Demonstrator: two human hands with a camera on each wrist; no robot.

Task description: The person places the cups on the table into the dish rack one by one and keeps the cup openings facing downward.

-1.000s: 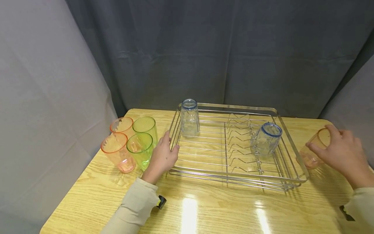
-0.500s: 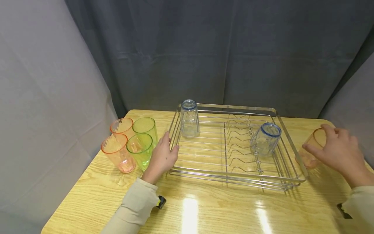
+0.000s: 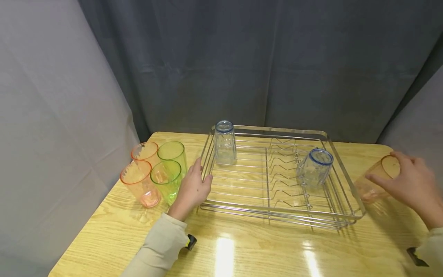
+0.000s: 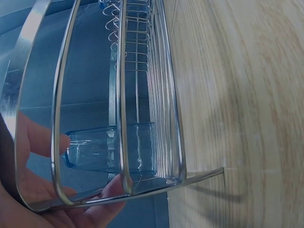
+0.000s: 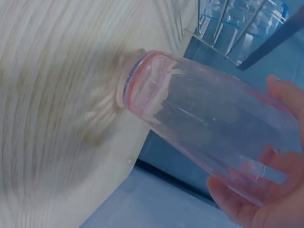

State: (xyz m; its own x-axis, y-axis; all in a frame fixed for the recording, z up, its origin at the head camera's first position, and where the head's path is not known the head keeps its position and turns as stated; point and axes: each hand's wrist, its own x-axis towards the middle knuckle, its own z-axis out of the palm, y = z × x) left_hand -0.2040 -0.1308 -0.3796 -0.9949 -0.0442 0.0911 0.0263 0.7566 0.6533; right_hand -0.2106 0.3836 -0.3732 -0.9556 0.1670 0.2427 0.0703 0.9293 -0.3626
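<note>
My right hand (image 3: 410,184) holds an orange see-through tumbler (image 3: 375,182) near its rim, just right of the rack. The tumbler leans toward the hand; in the right wrist view its base (image 5: 149,85) is close over the table and the thumb and fingers wrap its upper part. On the left, my left hand (image 3: 194,188) grips the end of a metal wire dish rack (image 3: 290,209). In the left wrist view that hand's fingers curl about the rack's bars. Inside the rack are a clear blue-ringed glass (image 3: 225,148) at back left and another blue-ringed glass (image 3: 313,173), tilted, on the right.
Two orange tumblers (image 3: 145,192) and two green tumblers (image 3: 169,184) stand mouth up in a cluster left of the rack. The wooden table (image 3: 270,250) extends in front. A dark curtain (image 3: 214,69) hangs behind, with pale curtains at both sides.
The orange tumbler first shifts slightly left with my right hand, then its rim swings back right, leaving it tilted further. My left hand and the rack stay in place.
</note>
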